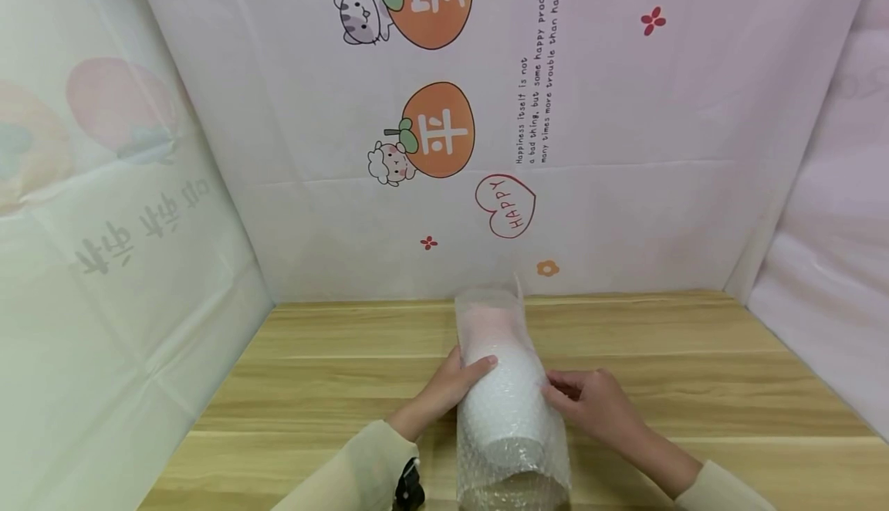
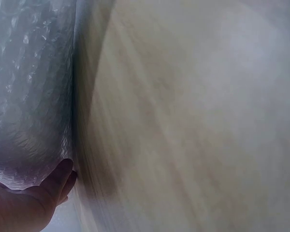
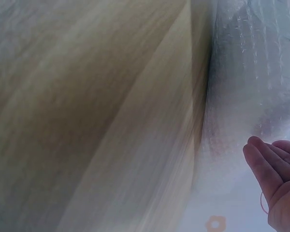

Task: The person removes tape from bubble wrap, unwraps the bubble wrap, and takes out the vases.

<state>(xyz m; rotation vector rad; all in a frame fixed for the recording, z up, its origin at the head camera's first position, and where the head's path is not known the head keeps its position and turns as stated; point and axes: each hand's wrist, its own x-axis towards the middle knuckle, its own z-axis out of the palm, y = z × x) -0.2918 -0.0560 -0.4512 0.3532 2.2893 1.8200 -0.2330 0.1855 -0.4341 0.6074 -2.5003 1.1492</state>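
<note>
A white bottle-shaped object [image 1: 505,384] with a pinkish upper part lies inside clear bubble wrap [image 1: 495,488], its long axis pointing away from me. What exactly it is stays blurred by the wrap. My left hand [image 1: 447,387] grips the roll from the left side, thumb across the top and fingers down its flank. On the opposite side, my right hand [image 1: 600,407] pinches the edge of the wrap between thumb and fingertips. The left wrist view shows left fingers [image 2: 58,181] against the bubbled surface; right fingers [image 3: 263,166] touch the wrap in the right wrist view.
The roll lies on a wood-grain table [image 1: 333,387]. A white printed cloth [image 1: 611,148] rises behind the table's far edge, close to the wrap's far end. Similar cloth hangs on the left [image 1: 125,326] and right. A dark band sits at my left cuff [image 1: 382,449].
</note>
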